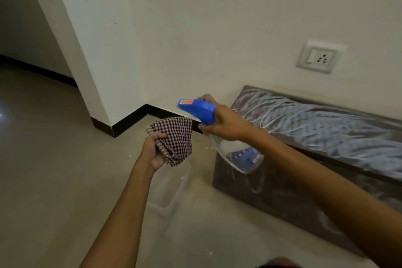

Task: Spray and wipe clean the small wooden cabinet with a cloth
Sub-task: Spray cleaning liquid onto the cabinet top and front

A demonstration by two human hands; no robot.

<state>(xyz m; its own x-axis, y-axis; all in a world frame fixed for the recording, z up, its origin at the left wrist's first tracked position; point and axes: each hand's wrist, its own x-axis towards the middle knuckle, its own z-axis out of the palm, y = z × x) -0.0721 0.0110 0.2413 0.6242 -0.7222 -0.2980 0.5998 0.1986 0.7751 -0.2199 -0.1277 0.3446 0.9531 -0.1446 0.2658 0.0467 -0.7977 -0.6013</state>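
Note:
A low dark wooden cabinet (326, 128) with a glossy grained top stands against the wall at the right. My right hand (226, 124) grips the neck of a clear spray bottle (241, 154) with a blue trigger head (196, 110), tilted so the nozzle points left toward the cloth. My left hand (153, 150) holds a bunched red-and-white checked cloth (176, 139) just left of the nozzle, above the floor beside the cabinet's left end.
A white wall socket (317, 57) sits above the cabinet. A wall corner with black skirting (126, 122) juts out at left. Pale tiled floor (54, 169) spreads to the left and front, with small white specks near the cabinet.

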